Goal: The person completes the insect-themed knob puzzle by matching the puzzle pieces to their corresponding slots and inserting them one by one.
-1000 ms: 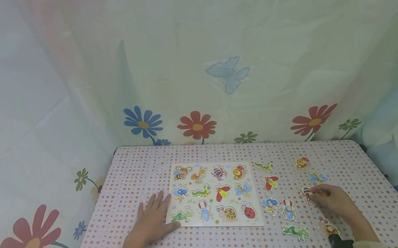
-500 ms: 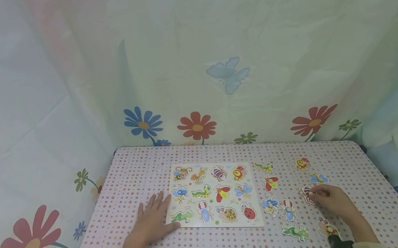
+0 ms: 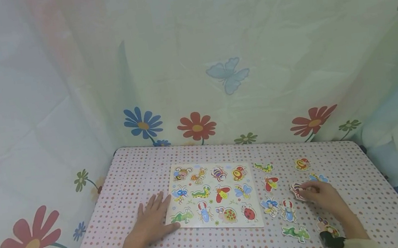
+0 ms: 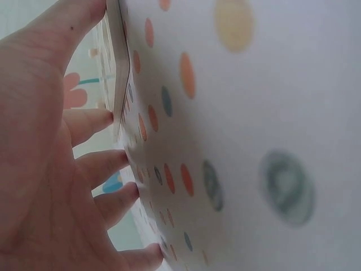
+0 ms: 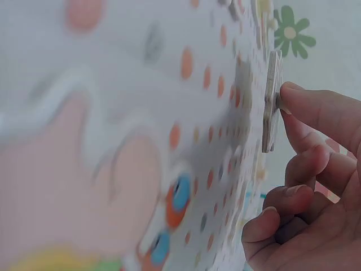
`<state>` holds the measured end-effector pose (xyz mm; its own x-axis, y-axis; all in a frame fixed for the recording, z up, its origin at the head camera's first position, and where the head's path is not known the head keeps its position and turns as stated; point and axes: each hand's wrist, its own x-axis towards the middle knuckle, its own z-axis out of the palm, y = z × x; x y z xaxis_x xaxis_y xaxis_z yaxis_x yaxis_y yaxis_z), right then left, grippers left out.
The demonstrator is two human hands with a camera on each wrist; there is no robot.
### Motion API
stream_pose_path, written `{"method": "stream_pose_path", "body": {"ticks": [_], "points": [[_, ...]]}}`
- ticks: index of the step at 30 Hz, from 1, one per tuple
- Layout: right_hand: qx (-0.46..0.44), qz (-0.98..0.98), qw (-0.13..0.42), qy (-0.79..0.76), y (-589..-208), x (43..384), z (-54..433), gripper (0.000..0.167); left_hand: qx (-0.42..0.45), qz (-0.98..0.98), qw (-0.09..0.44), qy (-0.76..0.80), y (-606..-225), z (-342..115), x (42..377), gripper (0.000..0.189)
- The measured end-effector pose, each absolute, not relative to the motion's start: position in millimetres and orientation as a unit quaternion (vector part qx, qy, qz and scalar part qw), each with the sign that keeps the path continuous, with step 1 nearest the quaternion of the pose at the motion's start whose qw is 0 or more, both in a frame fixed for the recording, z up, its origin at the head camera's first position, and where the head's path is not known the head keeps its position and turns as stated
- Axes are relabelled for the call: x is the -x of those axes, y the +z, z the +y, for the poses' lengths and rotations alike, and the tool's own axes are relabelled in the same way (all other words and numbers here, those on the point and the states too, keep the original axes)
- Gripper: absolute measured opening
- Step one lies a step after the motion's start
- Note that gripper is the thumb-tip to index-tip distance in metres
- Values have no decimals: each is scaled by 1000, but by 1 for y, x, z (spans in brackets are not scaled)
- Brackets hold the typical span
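In the head view a flat puzzle board [image 3: 238, 225] printed with rows of insects lies on the table. My left hand [image 3: 151, 223] rests at its left edge, fingers spread, the thumb touching the near corner; the left wrist view shows fingertips touching the tablecloth and board. My right hand [image 3: 323, 197] pinches a red-and-dark striped spider puzzle piece [image 3: 296, 191] to the right of the board. Edge-on in the right wrist view, the piece [image 5: 271, 104] is held by a small knob between thumb and finger, off the table.
Loose pieces lie right of the board: a caterpillar [image 3: 264, 167], a red-winged bug [image 3: 271, 183], a mosquito [image 3: 270, 206], a stag beetle [image 3: 288, 212], a grasshopper [image 3: 296, 233], a butterfly [image 3: 302, 164], a dragonfly [image 3: 317, 178] and a snail [image 3: 325, 224]. A floral curtain [image 3: 178, 80] stands behind.
My right hand has moved a little left with the spider piece, which has come off its former spot. The left hand and the board have stayed in place.
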<state>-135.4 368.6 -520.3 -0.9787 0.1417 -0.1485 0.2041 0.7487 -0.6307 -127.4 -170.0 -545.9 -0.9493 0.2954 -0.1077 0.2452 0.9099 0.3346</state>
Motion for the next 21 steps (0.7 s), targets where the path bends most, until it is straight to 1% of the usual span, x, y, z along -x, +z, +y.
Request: {"method": "stream_pose_path", "body": {"ticks": [6, 13, 21], "points": [[-62, 932, 42, -354, -519, 143, 355, 42, -137, 974, 80, 158, -546, -170, 128, 96], [-53, 924, 49, -375, -517, 150, 335, 41, -141, 974, 78, 160, -548, -171, 128, 96], [-18, 922, 35, -386, -516, 167, 313, 36, -139, 974, 76, 162, -549, -172, 129, 97]]}}
